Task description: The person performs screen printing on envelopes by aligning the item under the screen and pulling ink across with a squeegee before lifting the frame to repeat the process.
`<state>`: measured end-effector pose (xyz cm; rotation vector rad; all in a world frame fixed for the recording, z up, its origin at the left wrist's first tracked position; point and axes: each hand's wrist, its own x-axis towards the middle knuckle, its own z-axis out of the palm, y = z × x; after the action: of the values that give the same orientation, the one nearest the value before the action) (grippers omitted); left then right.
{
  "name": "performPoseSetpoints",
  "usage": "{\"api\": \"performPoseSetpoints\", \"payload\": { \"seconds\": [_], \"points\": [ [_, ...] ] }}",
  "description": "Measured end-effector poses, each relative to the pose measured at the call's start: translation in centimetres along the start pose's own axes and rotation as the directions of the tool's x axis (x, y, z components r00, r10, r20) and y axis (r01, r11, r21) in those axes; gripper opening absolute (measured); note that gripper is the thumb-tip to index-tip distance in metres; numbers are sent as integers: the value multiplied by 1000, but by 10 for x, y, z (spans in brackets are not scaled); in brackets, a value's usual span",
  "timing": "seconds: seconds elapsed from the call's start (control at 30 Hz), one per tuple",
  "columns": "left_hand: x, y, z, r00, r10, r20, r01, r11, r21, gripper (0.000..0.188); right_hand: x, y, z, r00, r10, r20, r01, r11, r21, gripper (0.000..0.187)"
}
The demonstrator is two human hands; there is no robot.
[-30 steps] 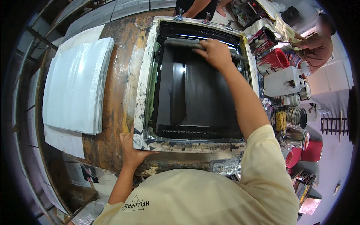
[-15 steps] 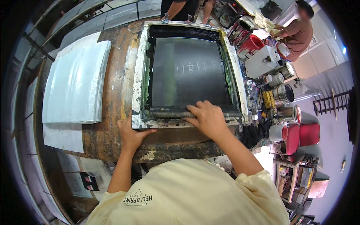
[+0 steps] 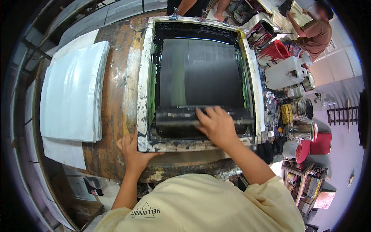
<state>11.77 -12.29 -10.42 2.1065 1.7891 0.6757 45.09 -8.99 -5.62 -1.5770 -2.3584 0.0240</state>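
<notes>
We see a green-streaked black screen, a white frame speckled black, a dark squeegee, bluish-white sheets, a brown tabletop blotched yellow and grey, a pale yellow shirt, a yellow sponge and a red bin.

Against the screen frame, the right hand and the squeegee are now near the near rail; a second ago they were by the far rail. Half a second ago they were closer still to the near rail; a black strip now parts the squeegee from it. On the mesh, the small pale marks of half a second ago no longer show. Beyond the frame's far right corner, a co-worker's hand is now raised.
</notes>
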Motion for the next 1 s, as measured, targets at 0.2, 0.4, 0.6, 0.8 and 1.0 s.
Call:
{"api": "performPoseSetpoints", "payload": {
  "seconds": [0.2,0.4,0.6,0.8,1.0],
  "points": [
    [-1,-7,-1,1000,6,24,-6,1000,5,106,136,102,37,992,-43,-116,30,993,-110,40],
    [0,-8,-4,996,80,-39,-80,997,-7,126,240,171,31,998,-40,-45,33,988,-148,37],
    [-2,-6,0,996,85,-24,-88,985,-151,137,278,204,2,997,-81,5,81,992,-101,52],
    [-3,-5,1,996,88,-26,-91,982,-165,132,217,171,30,989,-54,-136,31,986,-164,44],
    [-9,0,-1,986,123,-111,-140,977,-160,128,74,58,0,999,35,-28,-37,993,-109,35]
  ]
}}
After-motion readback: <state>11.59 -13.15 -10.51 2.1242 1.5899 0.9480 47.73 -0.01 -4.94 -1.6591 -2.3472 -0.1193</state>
